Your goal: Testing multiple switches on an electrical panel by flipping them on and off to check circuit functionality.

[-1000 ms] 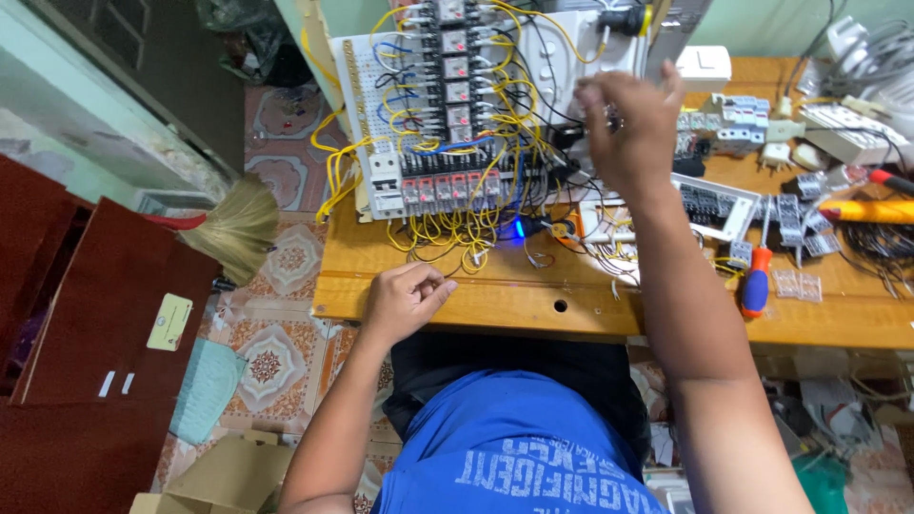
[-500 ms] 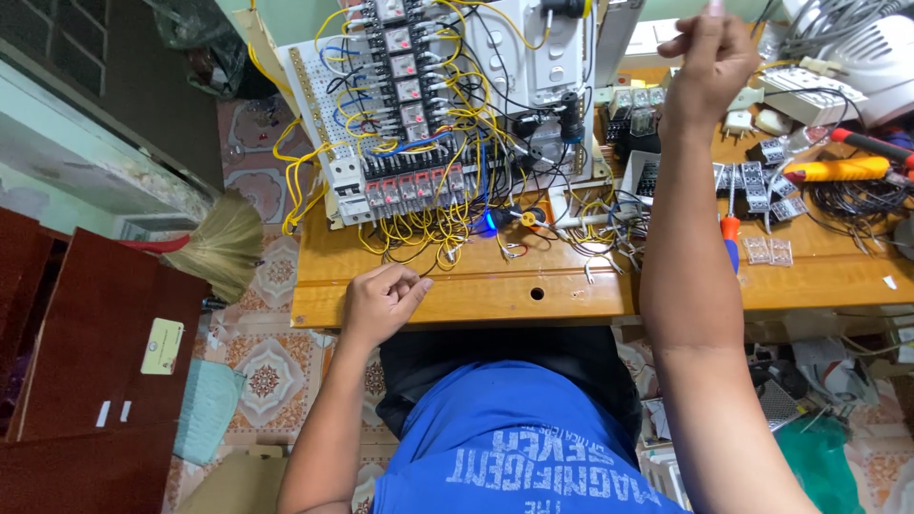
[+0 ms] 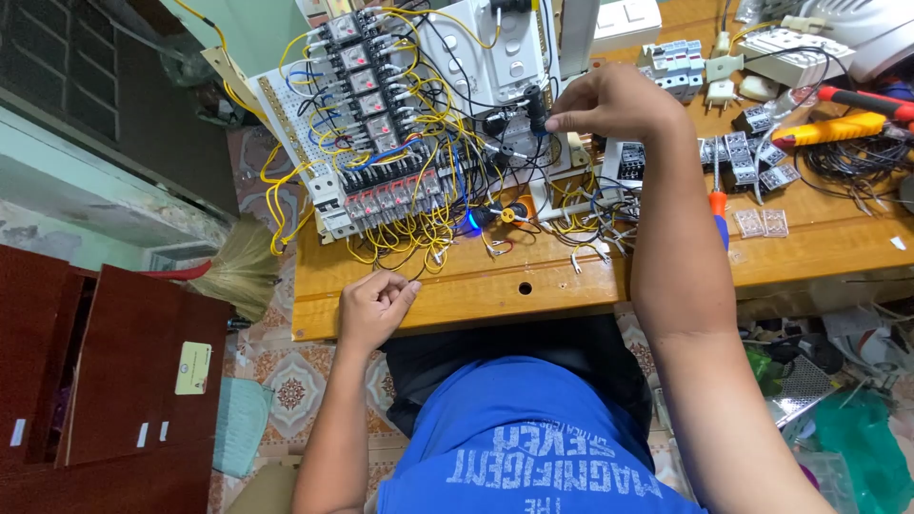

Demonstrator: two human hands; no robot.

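The right hand (image 3: 609, 100) reaches across the wooden table (image 3: 666, 266) and pinches a small black component (image 3: 536, 107) between thumb and forefinger, right at the edge of the white switch panel (image 3: 486, 57), where dark leads run off into the wiring. The left hand (image 3: 374, 309) rests curled into a loose fist on the near edge of the table, its fingertips touching a thin black wire (image 3: 416, 269) that trails out from the tangle of yellow wires (image 3: 400, 233) under the relay board (image 3: 367, 124); whether it actually grips that wire I cannot tell. The main hazard, as I judge it, is the crowding: the black part sits among many bare-ended leads, so a slip of the pinching fingers could bridge neighbouring contacts or tug a lead out of its terminal. A blue light (image 3: 473, 222) glows in the middle of the wiring, which suggests the board may be powered, making any stray touch worse. The right forearm hangs just above the orange-handled screwdriver (image 3: 718, 205) and the loose grey relay sockets (image 3: 752, 162), and could sweep them off when it draws back. A pull on the black wire by the left hand could drag the yellow loops with it.
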